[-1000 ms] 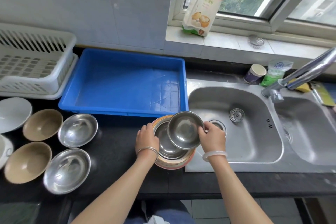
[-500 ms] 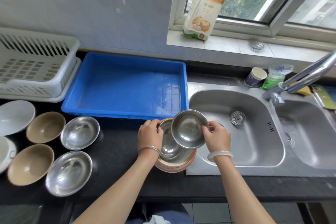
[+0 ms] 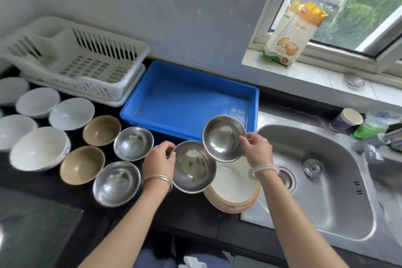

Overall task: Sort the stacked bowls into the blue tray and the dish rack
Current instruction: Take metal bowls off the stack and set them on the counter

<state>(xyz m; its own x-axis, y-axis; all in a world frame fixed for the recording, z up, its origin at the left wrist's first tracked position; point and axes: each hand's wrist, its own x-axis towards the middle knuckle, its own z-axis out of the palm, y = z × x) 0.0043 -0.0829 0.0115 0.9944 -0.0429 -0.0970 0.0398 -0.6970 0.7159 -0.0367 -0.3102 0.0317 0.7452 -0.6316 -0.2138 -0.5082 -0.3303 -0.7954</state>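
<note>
My left hand grips the rim of a larger steel bowl, held just above the counter. A smaller steel bowl is tilted up in my right hand, over the near edge of the blue tray. Below both sits the remaining stack, a cream bowl with an orange rim, at the sink's left edge. The tray has nothing in it. Behind it to the left stands the white dish rack, also bare.
Two steel bowls, two tan bowls and several white bowls are spread over the dark counter on the left. The steel sink with its tap lies on the right. A flour bag leans on the window sill.
Both steel bowls have come up off the stack, the left one drawn leftward, the right one raised toward the tray. The view has swung left, showing more bowls.
</note>
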